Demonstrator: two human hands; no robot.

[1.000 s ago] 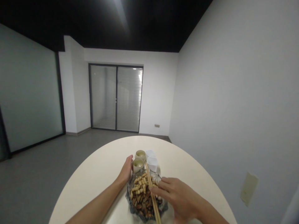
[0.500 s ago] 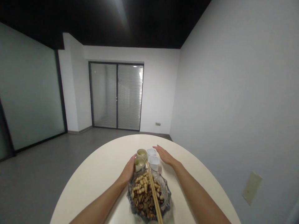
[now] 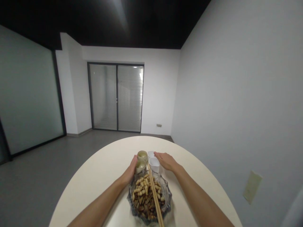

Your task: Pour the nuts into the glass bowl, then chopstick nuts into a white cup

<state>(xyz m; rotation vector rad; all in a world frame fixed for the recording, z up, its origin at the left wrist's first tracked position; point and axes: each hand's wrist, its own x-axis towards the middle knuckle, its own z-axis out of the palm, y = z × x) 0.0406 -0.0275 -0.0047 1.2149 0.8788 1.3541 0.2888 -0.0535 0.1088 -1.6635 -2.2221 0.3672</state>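
Two small olive-green cups stand one behind the other, the farther green cup and the nearer green cup. To their right are two white cups, the far white cup and the near white cup. My left hand lies along the left side of the green cups, fingers stretched out. On the other side, my right hand is stretched flat at the white cups, fingertips by the far one. Closest to me sits a scalloped glass bowl of peanuts and darker nuts, with chopsticks laid across it.
Everything stands on a round cream table, whose curved edge lies beyond the cups. A white wall runs along the right. At the back is a glazed door with blinds.
My right hand has moved slightly left and toward me, closer against the white cups. My left hand stays along the green cups. The whole view has shifted a little.
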